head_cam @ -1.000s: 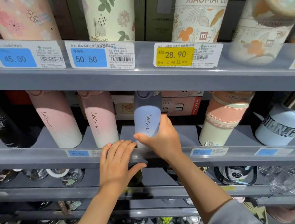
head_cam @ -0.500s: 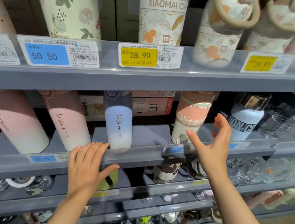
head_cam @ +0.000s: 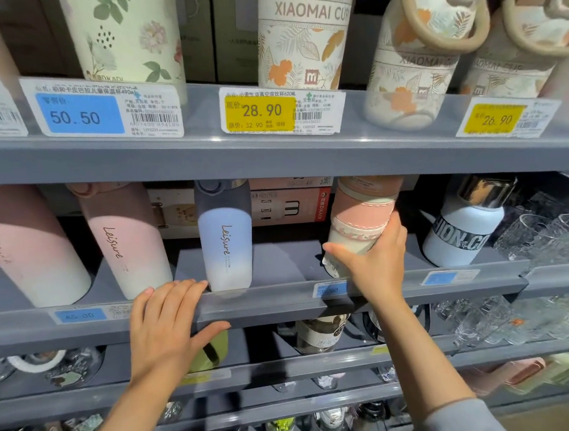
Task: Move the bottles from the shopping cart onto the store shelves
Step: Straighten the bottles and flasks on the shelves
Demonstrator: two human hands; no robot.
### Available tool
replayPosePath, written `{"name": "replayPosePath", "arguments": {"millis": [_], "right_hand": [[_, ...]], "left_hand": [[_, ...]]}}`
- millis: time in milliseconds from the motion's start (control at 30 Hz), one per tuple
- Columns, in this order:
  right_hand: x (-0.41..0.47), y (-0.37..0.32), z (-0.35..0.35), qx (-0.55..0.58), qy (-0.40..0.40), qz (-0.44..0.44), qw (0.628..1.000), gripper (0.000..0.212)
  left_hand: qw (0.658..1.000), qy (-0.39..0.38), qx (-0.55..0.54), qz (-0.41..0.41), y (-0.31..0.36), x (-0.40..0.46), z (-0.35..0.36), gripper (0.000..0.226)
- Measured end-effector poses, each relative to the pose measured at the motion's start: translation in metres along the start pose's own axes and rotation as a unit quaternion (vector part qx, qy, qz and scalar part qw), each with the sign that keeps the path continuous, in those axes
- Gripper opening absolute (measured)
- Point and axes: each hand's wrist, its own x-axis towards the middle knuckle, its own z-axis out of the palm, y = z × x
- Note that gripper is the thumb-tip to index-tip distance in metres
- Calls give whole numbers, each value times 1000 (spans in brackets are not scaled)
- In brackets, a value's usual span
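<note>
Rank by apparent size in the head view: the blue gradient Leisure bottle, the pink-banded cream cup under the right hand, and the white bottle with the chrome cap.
1. Blue gradient Leisure bottle
2 and 3. Pink-banded cream cup and white bottle with chrome cap look alike; the right hand covers the cup's base.

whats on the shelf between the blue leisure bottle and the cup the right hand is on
Nothing: head view shows bare grey shelf between the blue Leisure bottle and the pink-banded cup under the right hand.
</note>
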Motion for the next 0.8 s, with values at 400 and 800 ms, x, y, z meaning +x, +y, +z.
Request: {"name": "replayPosePath", "arguments": {"millis": [400, 800], "right_hand": [[2, 5, -3, 36, -33, 19, 999, 110], [4, 8, -13, 113, -111, 33, 987, 96]], "left_hand": [[998, 50, 22, 31, -6, -2, 9, 68], [998, 44, 17, 37, -6, -1, 7, 67]]}}
